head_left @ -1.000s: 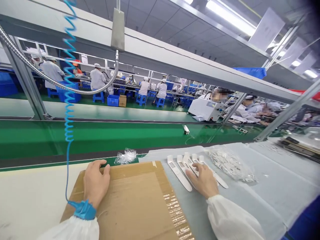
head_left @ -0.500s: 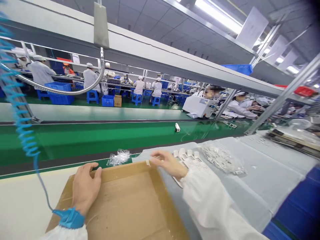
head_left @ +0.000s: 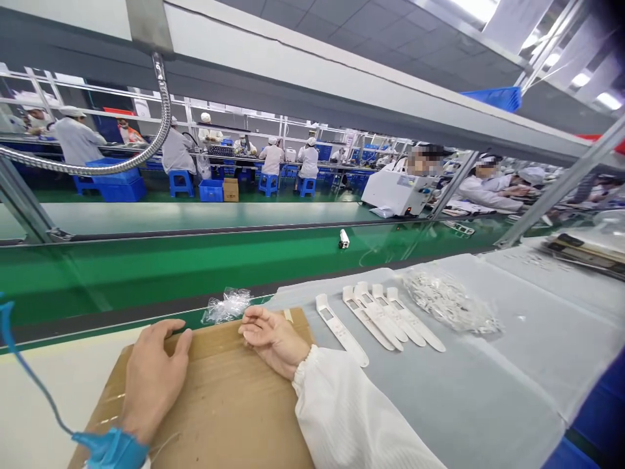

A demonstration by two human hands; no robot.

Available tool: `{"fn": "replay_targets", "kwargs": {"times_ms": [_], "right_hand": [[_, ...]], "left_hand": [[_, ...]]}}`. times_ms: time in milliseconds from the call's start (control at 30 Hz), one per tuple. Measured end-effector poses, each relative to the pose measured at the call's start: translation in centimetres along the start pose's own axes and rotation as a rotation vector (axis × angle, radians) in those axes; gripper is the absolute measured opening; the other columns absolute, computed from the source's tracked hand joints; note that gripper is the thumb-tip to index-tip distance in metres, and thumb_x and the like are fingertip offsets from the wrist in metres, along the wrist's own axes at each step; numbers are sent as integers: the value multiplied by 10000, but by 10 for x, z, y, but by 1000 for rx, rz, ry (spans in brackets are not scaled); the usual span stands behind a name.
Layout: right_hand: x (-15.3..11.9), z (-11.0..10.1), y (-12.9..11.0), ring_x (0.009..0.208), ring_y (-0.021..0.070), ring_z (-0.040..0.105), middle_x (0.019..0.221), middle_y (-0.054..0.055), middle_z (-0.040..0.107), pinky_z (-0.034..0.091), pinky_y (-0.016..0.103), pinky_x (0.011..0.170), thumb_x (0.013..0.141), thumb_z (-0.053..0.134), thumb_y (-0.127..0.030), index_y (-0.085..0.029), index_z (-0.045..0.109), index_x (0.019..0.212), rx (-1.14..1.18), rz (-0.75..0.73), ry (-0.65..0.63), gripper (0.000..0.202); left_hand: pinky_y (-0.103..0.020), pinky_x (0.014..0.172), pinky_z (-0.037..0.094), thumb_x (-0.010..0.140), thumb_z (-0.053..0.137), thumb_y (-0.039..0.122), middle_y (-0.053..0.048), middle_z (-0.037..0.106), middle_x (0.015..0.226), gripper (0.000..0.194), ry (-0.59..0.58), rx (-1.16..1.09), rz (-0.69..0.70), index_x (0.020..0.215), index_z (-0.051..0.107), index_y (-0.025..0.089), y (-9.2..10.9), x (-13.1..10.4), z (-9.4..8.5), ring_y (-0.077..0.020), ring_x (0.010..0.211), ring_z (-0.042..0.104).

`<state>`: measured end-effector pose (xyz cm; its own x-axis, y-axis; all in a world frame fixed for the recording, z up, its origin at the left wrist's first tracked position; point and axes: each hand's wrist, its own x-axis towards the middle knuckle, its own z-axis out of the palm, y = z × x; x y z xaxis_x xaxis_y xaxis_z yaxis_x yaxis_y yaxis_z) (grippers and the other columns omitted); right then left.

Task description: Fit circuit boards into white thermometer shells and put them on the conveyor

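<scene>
A brown cardboard sheet or box [head_left: 229,397] with tape along its edges lies in front of me. My left hand [head_left: 157,371] rests over its left part, thumb and fingers apart, with nothing visible in it; a blue wrist strap with a cord is round that wrist. Above the far edge of the cardboard is my right hand [head_left: 273,335], palm turned inward, its fingers loosely bent and holding nothing I can see. Right of the cardboard, a single white plastic casing [head_left: 342,331] with a small window lies apart from a fanned group of several similar casings [head_left: 390,319].
Crumpled clear plastic [head_left: 227,305] lies past the cardboard. A bag of small white parts [head_left: 449,301] sits on the grey sheet at right. Beyond runs a green conveyor belt [head_left: 195,264] carrying a small white device [head_left: 344,239]. A metal flexible tube [head_left: 163,111] hangs overhead; co-workers sit farther off.
My right hand has moved left, from the cardboard's far right corner to above its far edge, its fingers now more bent. The lone white casing shows clearly. My left hand stays over the cardboard.
</scene>
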<state>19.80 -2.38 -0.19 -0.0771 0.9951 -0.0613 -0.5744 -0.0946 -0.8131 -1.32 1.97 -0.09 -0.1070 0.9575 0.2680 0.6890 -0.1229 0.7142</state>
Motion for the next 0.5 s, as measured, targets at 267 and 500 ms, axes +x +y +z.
{"fn": "replay_targets", "kwargs": {"times_ms": [267,500], "right_hand": [[-4,0,6,997,131,627,1009,6,638,457,236,900,510,919,-89,-212,733,963,-17,-39,7,505],[-4,-3,1,1034,141,610,1015,6,634,458,236,892,543,930,-142,-240,759,937,-67,32,8,440]], "left_hand": [[-458,1045,463,834,555,278,-133,679,1095,239,95,-16,80,992,669,139,-6,-1,3,-293,1089,615],[-448,1027,471,854,608,158,-116,664,1108,160,125,-75,33,1000,672,138,-4,-4,5,-266,1085,606]]}}
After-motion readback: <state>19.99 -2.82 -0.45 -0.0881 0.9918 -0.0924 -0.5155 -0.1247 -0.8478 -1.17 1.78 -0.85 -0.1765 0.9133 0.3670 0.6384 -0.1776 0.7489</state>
